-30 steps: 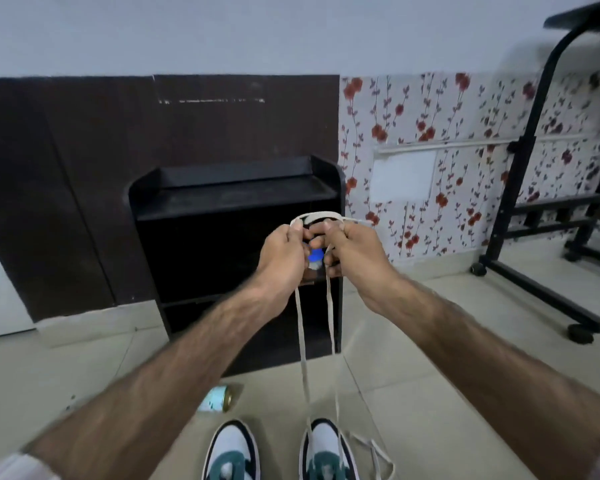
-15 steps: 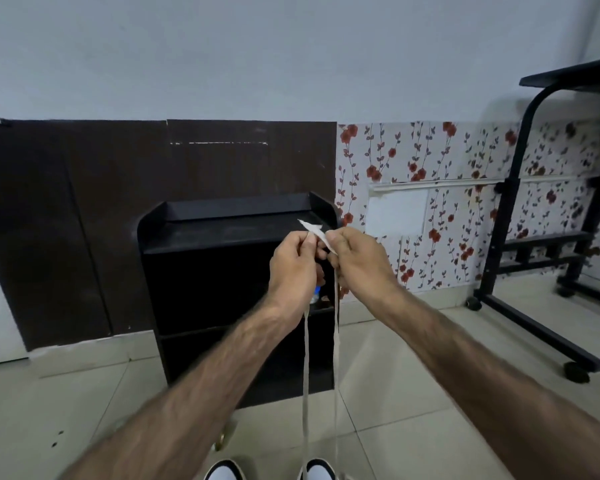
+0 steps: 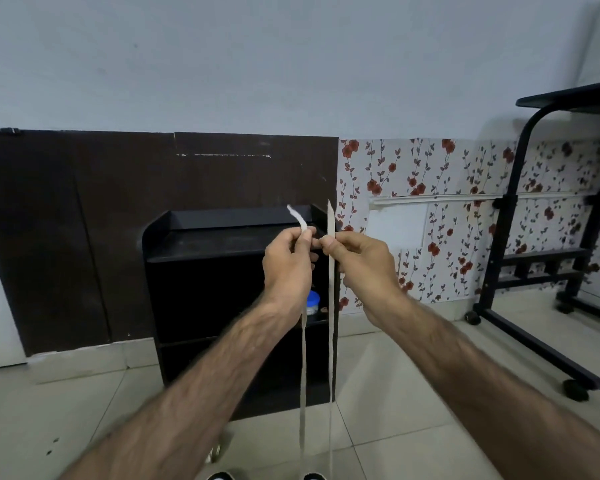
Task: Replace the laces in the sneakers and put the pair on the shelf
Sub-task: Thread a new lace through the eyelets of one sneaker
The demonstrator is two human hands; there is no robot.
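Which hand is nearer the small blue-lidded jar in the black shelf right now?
Left. The left hand sits just above the blue-lidded jar, its wrist beside it. The right hand is farther off to the right, past the hanging lace.

1. The pale glossy tiled floor (image 3: 413, 393) carries a low black wooden shelf unit (image 3: 222, 292) against the wall.
2. On its middle shelf stands a small blue-lidded jar (image 3: 312, 302).
3. Two dark sneaker toes (image 3: 313, 476) show at the bottom edge.
4. A black metal-framed wheeled table (image 3: 520, 209) stands at the right.
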